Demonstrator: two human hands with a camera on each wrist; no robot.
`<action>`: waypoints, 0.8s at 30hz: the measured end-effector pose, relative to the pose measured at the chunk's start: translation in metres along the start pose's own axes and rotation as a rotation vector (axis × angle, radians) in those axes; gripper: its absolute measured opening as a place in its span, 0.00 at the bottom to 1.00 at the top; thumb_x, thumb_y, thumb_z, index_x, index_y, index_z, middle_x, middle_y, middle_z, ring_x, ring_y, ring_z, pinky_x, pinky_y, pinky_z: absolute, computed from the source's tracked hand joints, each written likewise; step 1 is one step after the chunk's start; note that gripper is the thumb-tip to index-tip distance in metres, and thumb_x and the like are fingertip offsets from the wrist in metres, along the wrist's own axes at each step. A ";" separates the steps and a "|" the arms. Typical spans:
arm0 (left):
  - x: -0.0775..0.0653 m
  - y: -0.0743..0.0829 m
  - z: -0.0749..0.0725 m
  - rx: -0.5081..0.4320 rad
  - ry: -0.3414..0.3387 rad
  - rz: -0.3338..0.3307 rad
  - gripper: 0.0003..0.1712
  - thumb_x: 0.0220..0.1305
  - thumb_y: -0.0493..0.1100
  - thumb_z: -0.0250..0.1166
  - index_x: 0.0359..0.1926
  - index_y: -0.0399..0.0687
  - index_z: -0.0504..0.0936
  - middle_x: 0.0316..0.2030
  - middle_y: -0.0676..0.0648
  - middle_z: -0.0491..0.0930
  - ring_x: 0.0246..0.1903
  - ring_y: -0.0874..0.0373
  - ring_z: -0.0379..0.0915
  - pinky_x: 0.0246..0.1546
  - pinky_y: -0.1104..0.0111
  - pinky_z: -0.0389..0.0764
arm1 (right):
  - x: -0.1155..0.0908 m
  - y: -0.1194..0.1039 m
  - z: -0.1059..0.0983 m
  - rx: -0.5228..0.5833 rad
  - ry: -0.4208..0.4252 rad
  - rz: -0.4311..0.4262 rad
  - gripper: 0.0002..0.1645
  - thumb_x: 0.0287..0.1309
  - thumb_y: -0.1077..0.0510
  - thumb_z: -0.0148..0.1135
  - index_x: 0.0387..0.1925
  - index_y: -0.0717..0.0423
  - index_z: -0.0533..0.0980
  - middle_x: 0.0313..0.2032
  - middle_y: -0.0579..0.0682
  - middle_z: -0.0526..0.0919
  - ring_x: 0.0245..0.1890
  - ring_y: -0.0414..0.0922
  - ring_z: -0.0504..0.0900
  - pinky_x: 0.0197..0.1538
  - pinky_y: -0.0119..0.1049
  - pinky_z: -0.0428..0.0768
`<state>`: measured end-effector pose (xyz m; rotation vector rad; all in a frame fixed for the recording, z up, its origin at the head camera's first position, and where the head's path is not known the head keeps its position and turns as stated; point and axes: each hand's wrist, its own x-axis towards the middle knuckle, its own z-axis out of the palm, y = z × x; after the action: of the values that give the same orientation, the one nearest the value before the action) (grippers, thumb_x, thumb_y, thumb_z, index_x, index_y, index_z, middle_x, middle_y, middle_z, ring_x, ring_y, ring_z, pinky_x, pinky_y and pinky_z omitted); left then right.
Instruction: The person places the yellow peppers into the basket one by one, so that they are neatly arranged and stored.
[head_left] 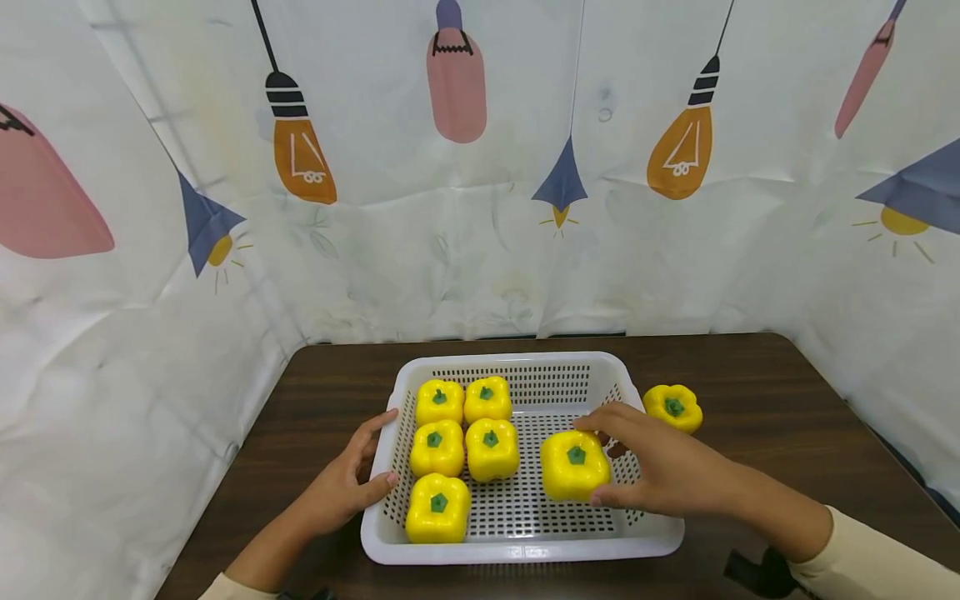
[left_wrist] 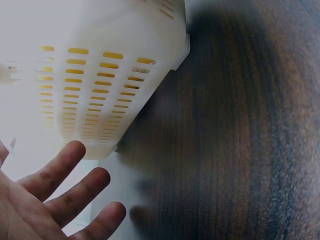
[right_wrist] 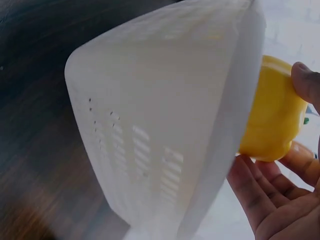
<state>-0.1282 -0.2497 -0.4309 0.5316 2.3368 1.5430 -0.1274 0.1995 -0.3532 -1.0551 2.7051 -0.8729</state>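
A white perforated plastic basket [head_left: 525, 551] sits on the table with several yellow bell peppers [head_left: 438, 447] grouped along its left side, their green stems up. Over the right half of the basket, my right hand [head_left: 660, 467] grips another yellow bell pepper [head_left: 574, 467] between thumb and fingers. The right wrist view has this bell pepper [right_wrist: 275, 110] just past the basket's rim. My left hand [head_left: 348, 479] is at the left rim, thumb and fingertips right at it. Its spread fingers [left_wrist: 82, 195] lie alongside the slotted basket wall [left_wrist: 100, 85] in the left wrist view.
One more yellow bell pepper [head_left: 673, 408] lies on the dark wooden table [head_left: 341, 375], outside the basket by its right rim. Behind and beside the table hangs a white sheet [head_left: 465, 275] printed with lamps and bulbs. A dark strap [head_left: 761, 575] is near the right wrist.
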 end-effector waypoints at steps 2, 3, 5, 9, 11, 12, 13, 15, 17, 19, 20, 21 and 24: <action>-0.001 0.001 0.000 0.001 -0.001 0.004 0.47 0.71 0.41 0.62 0.80 0.56 0.42 0.67 0.23 0.64 0.48 0.46 0.82 0.36 0.61 0.88 | 0.001 -0.001 0.003 0.006 0.001 -0.014 0.45 0.54 0.30 0.71 0.68 0.44 0.71 0.61 0.37 0.72 0.50 0.36 0.78 0.51 0.35 0.83; -0.001 0.001 0.000 0.000 0.000 0.003 0.47 0.71 0.41 0.62 0.80 0.56 0.42 0.67 0.24 0.63 0.49 0.46 0.82 0.36 0.61 0.88 | 0.002 -0.002 0.004 0.016 0.001 -0.018 0.45 0.54 0.30 0.71 0.68 0.44 0.71 0.61 0.37 0.72 0.50 0.36 0.78 0.51 0.35 0.84; -0.001 0.002 0.000 -0.002 0.002 -0.007 0.47 0.71 0.42 0.62 0.80 0.58 0.43 0.68 0.24 0.63 0.49 0.46 0.82 0.36 0.62 0.88 | 0.003 -0.003 0.007 0.038 -0.006 -0.017 0.45 0.54 0.30 0.71 0.69 0.43 0.70 0.61 0.38 0.71 0.50 0.36 0.78 0.51 0.35 0.84; -0.001 0.002 0.000 -0.009 -0.001 -0.013 0.47 0.71 0.42 0.62 0.80 0.58 0.43 0.69 0.25 0.63 0.50 0.46 0.82 0.37 0.61 0.88 | 0.005 -0.006 0.013 0.076 -0.023 -0.007 0.45 0.54 0.31 0.71 0.68 0.43 0.70 0.62 0.38 0.71 0.51 0.37 0.78 0.52 0.36 0.83; -0.001 0.002 0.000 -0.003 -0.005 -0.008 0.47 0.71 0.42 0.61 0.80 0.56 0.42 0.68 0.24 0.62 0.50 0.44 0.81 0.36 0.61 0.88 | 0.006 -0.007 0.017 0.084 -0.028 0.001 0.45 0.54 0.31 0.72 0.68 0.43 0.70 0.62 0.38 0.71 0.51 0.37 0.78 0.52 0.35 0.83; -0.001 0.002 0.000 -0.001 -0.005 -0.007 0.47 0.71 0.42 0.61 0.80 0.56 0.42 0.68 0.24 0.62 0.50 0.44 0.81 0.36 0.61 0.88 | 0.007 -0.008 0.018 0.084 -0.031 0.007 0.45 0.53 0.30 0.72 0.68 0.43 0.70 0.61 0.38 0.71 0.51 0.37 0.78 0.52 0.35 0.83; -0.001 0.001 0.000 0.003 -0.004 -0.008 0.47 0.71 0.42 0.61 0.80 0.56 0.42 0.68 0.24 0.62 0.50 0.44 0.81 0.36 0.61 0.88 | 0.008 -0.009 0.020 0.079 -0.035 0.013 0.45 0.53 0.30 0.71 0.68 0.42 0.70 0.62 0.37 0.71 0.51 0.36 0.77 0.52 0.35 0.83; -0.001 0.001 0.000 0.006 0.005 -0.021 0.47 0.71 0.42 0.62 0.80 0.58 0.42 0.68 0.24 0.63 0.50 0.44 0.81 0.36 0.61 0.88 | 0.009 -0.010 0.023 0.068 -0.041 0.014 0.45 0.54 0.29 0.70 0.68 0.42 0.70 0.62 0.37 0.70 0.51 0.36 0.77 0.52 0.34 0.83; 0.000 0.000 0.000 0.009 0.012 -0.033 0.47 0.71 0.43 0.62 0.80 0.59 0.43 0.68 0.25 0.63 0.50 0.44 0.81 0.36 0.61 0.88 | 0.010 -0.012 0.025 0.062 -0.047 0.008 0.45 0.54 0.29 0.70 0.68 0.42 0.70 0.62 0.37 0.70 0.51 0.35 0.77 0.52 0.33 0.82; 0.000 0.000 0.000 0.011 0.015 -0.036 0.47 0.71 0.43 0.62 0.80 0.60 0.43 0.68 0.25 0.63 0.50 0.44 0.81 0.36 0.61 0.88 | 0.012 -0.013 0.027 0.051 -0.050 0.001 0.46 0.54 0.27 0.69 0.69 0.42 0.70 0.62 0.36 0.71 0.51 0.35 0.77 0.52 0.33 0.82; 0.001 -0.001 0.000 0.011 0.014 -0.035 0.47 0.71 0.43 0.62 0.80 0.60 0.43 0.68 0.25 0.64 0.50 0.43 0.81 0.36 0.61 0.88 | 0.013 -0.013 0.028 0.048 -0.051 -0.003 0.46 0.54 0.27 0.68 0.69 0.42 0.70 0.62 0.35 0.71 0.51 0.35 0.76 0.52 0.34 0.82; 0.001 -0.001 0.000 0.012 0.014 -0.033 0.47 0.71 0.43 0.61 0.80 0.60 0.42 0.68 0.25 0.64 0.50 0.43 0.81 0.37 0.61 0.88 | 0.014 -0.014 0.029 0.049 -0.052 -0.008 0.46 0.54 0.27 0.68 0.69 0.42 0.70 0.62 0.35 0.71 0.51 0.35 0.76 0.52 0.34 0.82; 0.001 -0.002 0.001 0.013 0.013 -0.030 0.47 0.72 0.43 0.61 0.80 0.59 0.42 0.68 0.25 0.64 0.49 0.43 0.82 0.36 0.61 0.88 | 0.017 -0.017 0.032 0.051 -0.056 -0.011 0.46 0.53 0.26 0.68 0.69 0.41 0.70 0.61 0.35 0.72 0.51 0.34 0.76 0.52 0.34 0.82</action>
<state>-0.1288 -0.2496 -0.4331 0.4888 2.3552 1.5230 -0.1210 0.1637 -0.3686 -1.0688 2.6200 -0.8953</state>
